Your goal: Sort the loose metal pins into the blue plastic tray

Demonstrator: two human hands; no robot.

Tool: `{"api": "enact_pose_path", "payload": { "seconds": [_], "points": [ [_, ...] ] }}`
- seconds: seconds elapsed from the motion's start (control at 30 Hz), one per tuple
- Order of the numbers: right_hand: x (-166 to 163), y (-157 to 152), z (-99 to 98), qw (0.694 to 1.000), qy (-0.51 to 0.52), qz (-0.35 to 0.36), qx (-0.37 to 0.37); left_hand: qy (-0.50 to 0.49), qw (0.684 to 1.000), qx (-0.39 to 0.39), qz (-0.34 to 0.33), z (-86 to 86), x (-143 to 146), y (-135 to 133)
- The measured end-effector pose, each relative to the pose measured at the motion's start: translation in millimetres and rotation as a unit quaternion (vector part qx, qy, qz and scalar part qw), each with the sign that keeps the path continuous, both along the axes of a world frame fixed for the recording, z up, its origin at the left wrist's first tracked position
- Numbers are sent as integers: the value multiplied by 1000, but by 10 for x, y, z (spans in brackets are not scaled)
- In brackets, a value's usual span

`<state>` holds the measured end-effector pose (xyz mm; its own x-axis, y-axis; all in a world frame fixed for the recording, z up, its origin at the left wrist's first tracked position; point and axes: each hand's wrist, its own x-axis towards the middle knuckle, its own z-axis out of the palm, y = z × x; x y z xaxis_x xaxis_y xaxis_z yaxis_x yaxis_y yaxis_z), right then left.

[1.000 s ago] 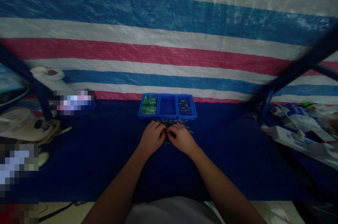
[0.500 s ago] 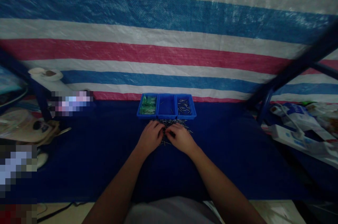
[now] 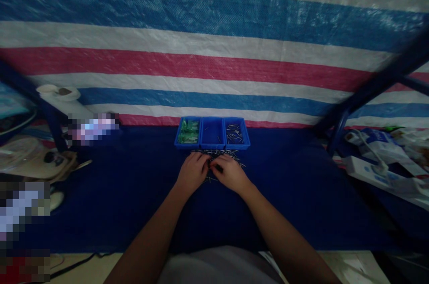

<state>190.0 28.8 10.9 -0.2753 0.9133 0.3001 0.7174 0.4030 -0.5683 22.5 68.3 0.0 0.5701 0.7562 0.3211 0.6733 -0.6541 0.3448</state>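
1. Almost meeting at the fingertips, in the head view, are the person's left hand (image 3: 193, 170) and right hand (image 3: 230, 171), above the loose pins (image 3: 216, 153) on the table (image 3: 127, 194).
2. Both hands have curled, narrow fingers; whether they hold a pin, one cannot tell.
3. Just behind the pins stands the blue tray (image 3: 212, 146): green packets (image 3: 189, 132) in its left compartment, more pins in its right one.

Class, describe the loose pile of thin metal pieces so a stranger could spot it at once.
Below the striped sheet, find the dark blue table and its row of blue trays. The pile lies just nearer, partly under the left hand and right hand. Unlike pieces in the rightmost tray, these lie loose on the table.
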Motion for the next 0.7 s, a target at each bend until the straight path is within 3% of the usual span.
{"api": "enact_pose_path", "payload": {
  "seconds": [0.3, 0.7],
  "points": [
    [10, 9, -19, 1000, 5, 0, -4, -21, 999, 25, 4, -21, 3, 17],
    [15, -3, 18, 993, 87, -76, 33, -228, 972, -7, 58, 135, 5, -34]
  ]
}}
